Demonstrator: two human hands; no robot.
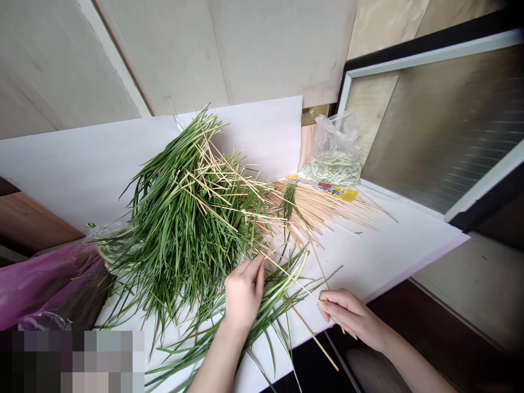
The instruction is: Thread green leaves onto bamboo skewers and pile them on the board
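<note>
A thin wooden skewer [295, 282] runs slantwise between my hands. My right hand [341, 311] is closed around its lower right end. My left hand [245, 286] is pinched near its upper left end, beside the large pile of green leafy stalks [184, 240]; whether a stalk is also in those fingers is too small to tell. Loose long green stalks [266, 311] lie under and beside my left hand. Another skewer [315, 335] lies below, between my forearms. Many skewers [315, 204] are spread behind, with a small green bundle [289, 202] across them.
A clear plastic bag [335, 158] with pale green contents stands at the back right. A pink bag [49, 278] is at the left. A framed ribbed panel [442, 125] borders the white table [401, 240] at right.
</note>
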